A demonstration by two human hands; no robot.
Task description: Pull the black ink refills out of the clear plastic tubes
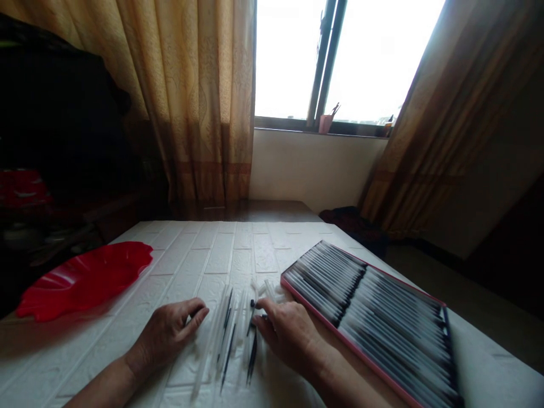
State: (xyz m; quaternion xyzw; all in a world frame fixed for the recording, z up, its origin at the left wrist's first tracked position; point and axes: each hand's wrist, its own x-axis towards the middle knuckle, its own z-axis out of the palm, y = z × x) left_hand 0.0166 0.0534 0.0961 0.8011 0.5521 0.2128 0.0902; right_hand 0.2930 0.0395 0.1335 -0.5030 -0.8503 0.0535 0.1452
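My right hand (291,331) has its thumb and forefinger closed on a thin, dark pen refill (251,318) with a black piece at its top. Several more dark refills (228,357) lie loose on the white table, pointing toward me. Among them are clear, straw-like pen tubes (208,351). To the left of this group is my left hand (170,331), its fingers curled in and thumb near the forefinger, with nothing visible in them. Beside my right forearm lies a shallow box (304,303) filled with two rows of clear, dark-tipped pens (382,323).
A red scalloped plastic tray (87,277) sits at the table's left edge. The table (221,241) has a white brick-pattern cover. Beyond it are a window, gold curtains (199,102) and a pink cup (326,123) on the sill. Dark clutter stands at the left.
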